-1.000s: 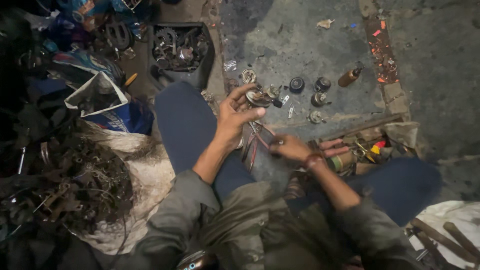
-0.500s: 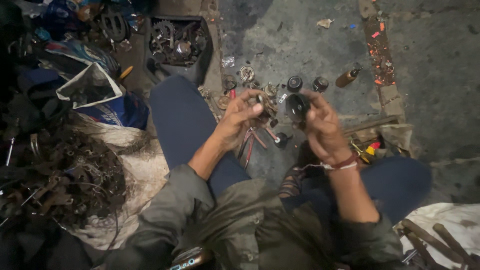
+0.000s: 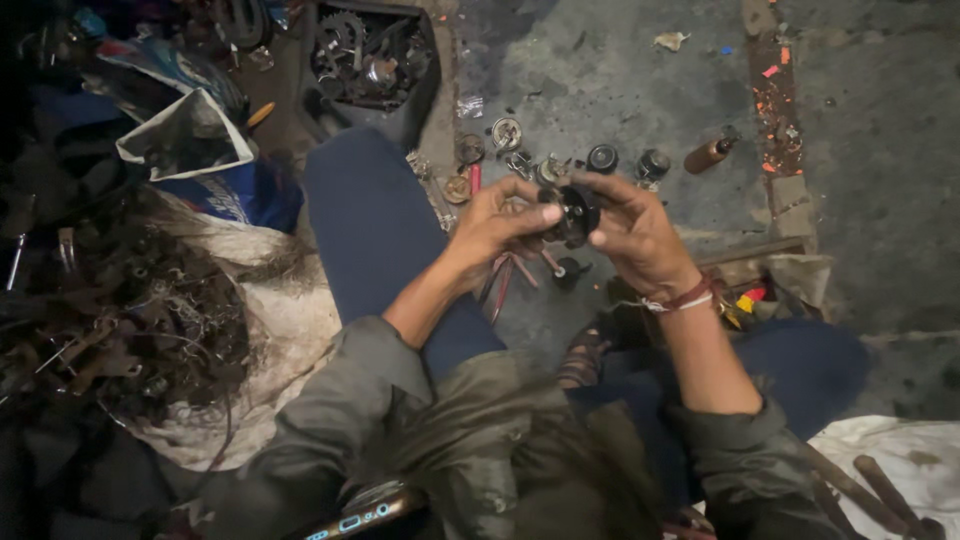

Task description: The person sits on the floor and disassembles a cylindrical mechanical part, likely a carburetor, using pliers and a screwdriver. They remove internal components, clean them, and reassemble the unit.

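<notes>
Above the lap, both hands meet: the left hand (image 3: 497, 222) pinches a round black part (image 3: 572, 212) from one side, the right hand (image 3: 634, 235) grips it from the other, fingers curled around it. Below on the concrete floor (image 3: 620, 90) lie small metal pieces (image 3: 510, 135) and a brown bottle (image 3: 708, 154); a box of gears (image 3: 372, 60) sits near the knee.

Single view, worn on the head, looking steeply down over chest and lap. Close to the hands (image 3: 520, 222), which sit near frame centre with the sleeves rising from the bottom edge. Floor (image 3: 880, 180) filling the upper right, sack (image 3: 290, 320) and scrap pile (image 3: 120, 330) along the left. No second view, so nothing shared.
</notes>
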